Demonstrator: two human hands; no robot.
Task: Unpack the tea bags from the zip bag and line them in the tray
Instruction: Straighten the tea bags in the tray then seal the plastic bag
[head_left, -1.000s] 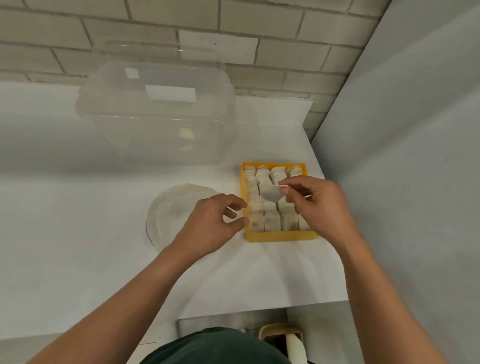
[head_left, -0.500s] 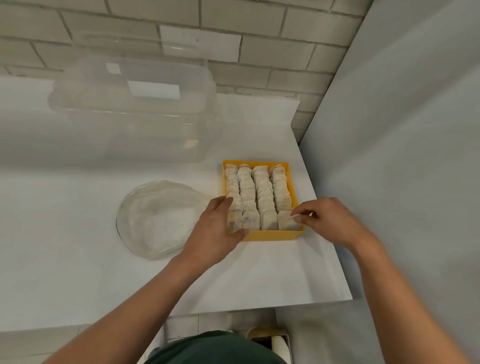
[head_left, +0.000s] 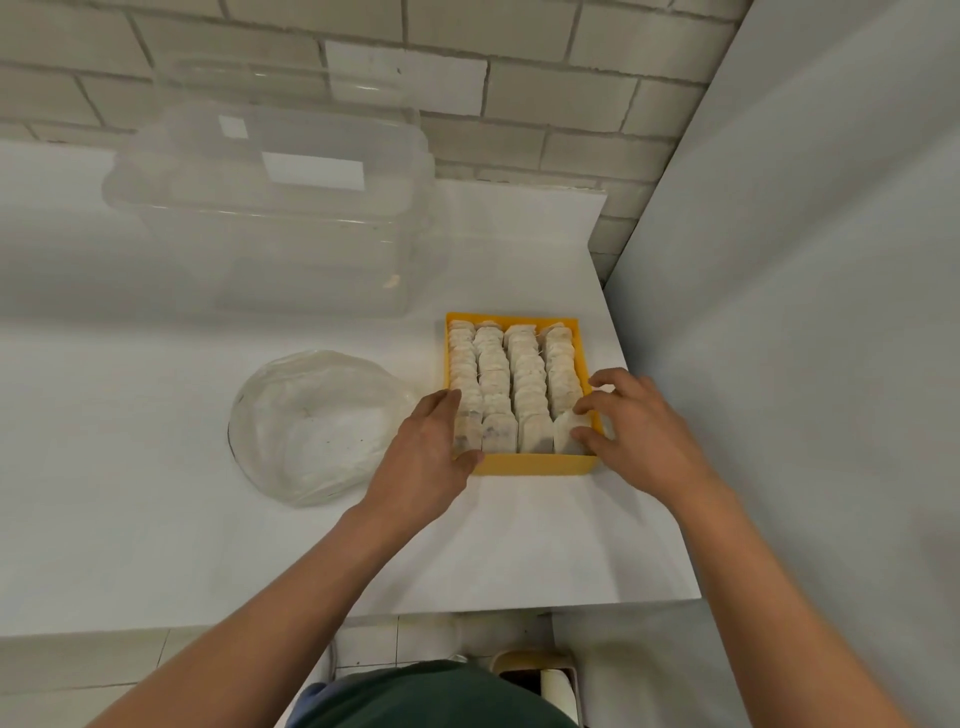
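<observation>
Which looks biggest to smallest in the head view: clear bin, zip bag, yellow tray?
1. clear bin, though farthest back.
2-3. zip bag and yellow tray look about alike; not ranking them.

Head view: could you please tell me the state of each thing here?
Tray: full, four rows.
Tea bags: upright, lined in tray.
Zip bag: flat, apparently empty.
Left hand: pressed against tray's near left corner.
Right hand: pinching the near right tea bag.
Clear box: upright, lid unclear.
</observation>
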